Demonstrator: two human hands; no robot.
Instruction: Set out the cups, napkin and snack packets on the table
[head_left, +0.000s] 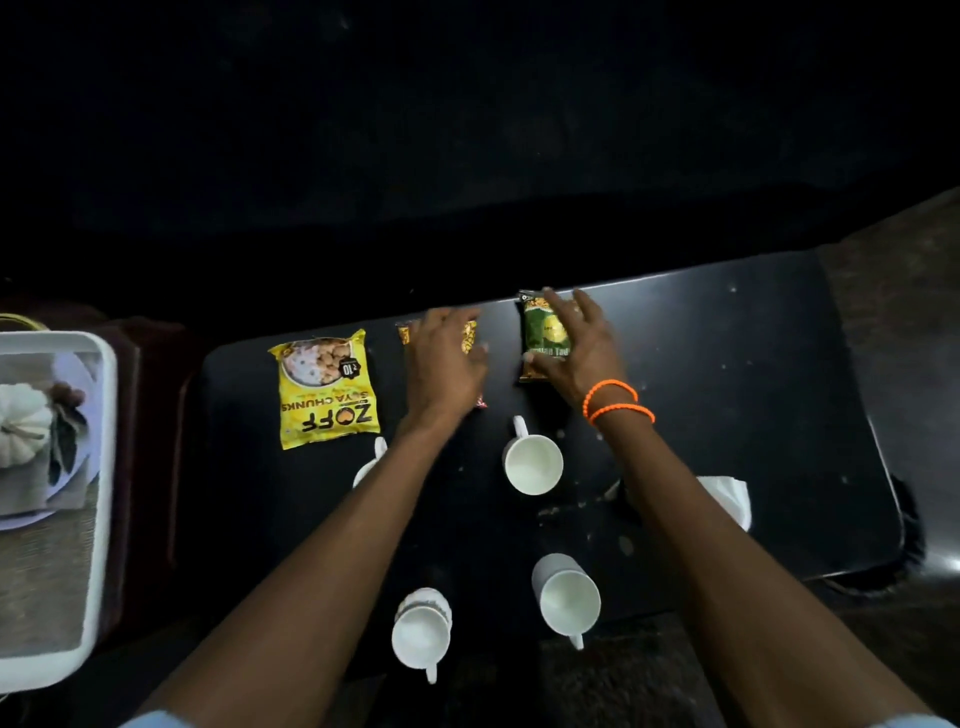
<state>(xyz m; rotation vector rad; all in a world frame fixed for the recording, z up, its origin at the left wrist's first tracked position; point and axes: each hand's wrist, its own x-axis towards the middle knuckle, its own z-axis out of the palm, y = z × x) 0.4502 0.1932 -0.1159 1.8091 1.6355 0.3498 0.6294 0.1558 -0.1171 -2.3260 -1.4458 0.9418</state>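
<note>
A: What is lying along the far edge of the black rectangular table (753, 395)?

B: Three snack packets are lying in a row. The bright yellow plastic packet printed with soya chunks (326, 387) is sitting flat at the left, apart from both hands. The left hand (441, 364) is resting palm-down on the orange-yellow crinkly packet (467, 335) in the middle, fingers loosely extended over it and covering most of it. The right hand (576, 353) is lying on the green and yellow foil packet (540, 332), fingers spread apart, thumb touching its near end. Two orange bead bracelets (618, 400) are circling that wrist.

A: And the cups?

B: Four white ceramic mugs are standing upright. One mug (533, 462) is sitting between the forearms, another (370, 462) is showing only partly behind the left forearm, and two more (421, 631) (569, 597) are standing at the near edge.

A: The napkin?

B: A white folded paper napkin (727, 496) is lying right of the right forearm, partly hidden by it.

A: Anything off the table?

B: A white plastic tray (106, 467) is sitting at the left, holding a white pumpkin ornament (21, 423).
</note>
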